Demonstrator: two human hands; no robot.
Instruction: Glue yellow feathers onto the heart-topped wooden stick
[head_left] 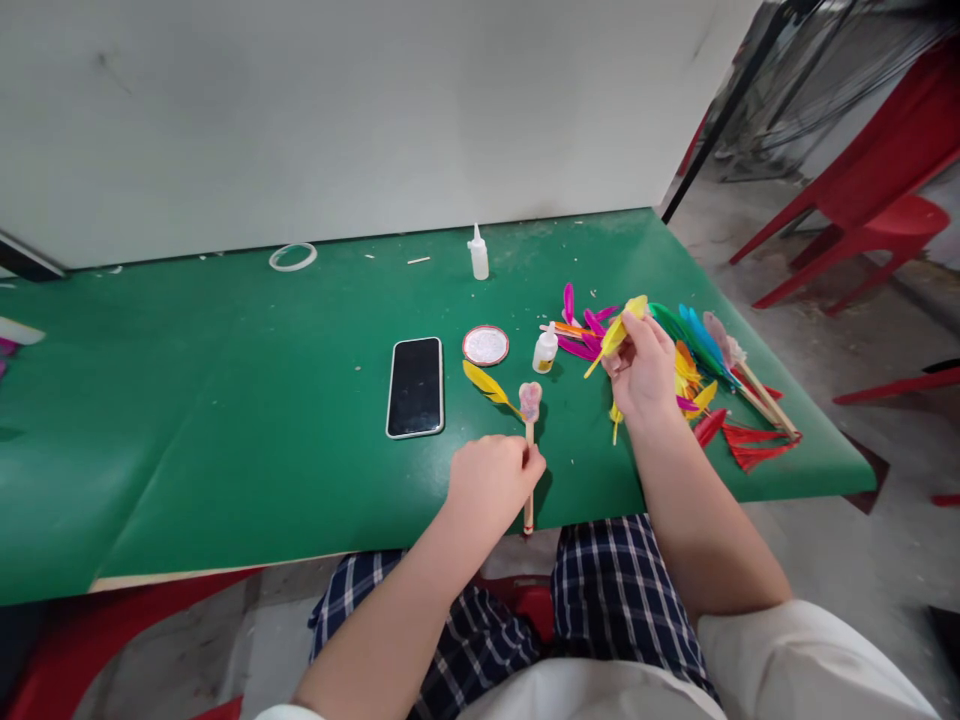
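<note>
My left hand [495, 474] is closed round a wooden stick [529, 508] near the table's front edge. The stick's top end carries a pinkish rounded head [530, 400], and a yellow feather [487, 382] points up and left from just beside that head. Pinched in the fingers of my right hand [642, 365] is another yellow feather [616, 334], held over a loose pile of feathers. That pile has magenta feathers [577, 348], a red feather [709, 428] and blue ones [693, 322]. A small white glue bottle [545, 350] stands between my hands.
A black-screened phone [415, 388] lies left of a round white disc with a red rim [485, 345]. Farther back are a nozzle bottle [479, 256] and a tape ring [293, 258]. Feathered sticks with a red tassel [750, 445] lie at right. Red chairs [885, 230] stand beyond.
</note>
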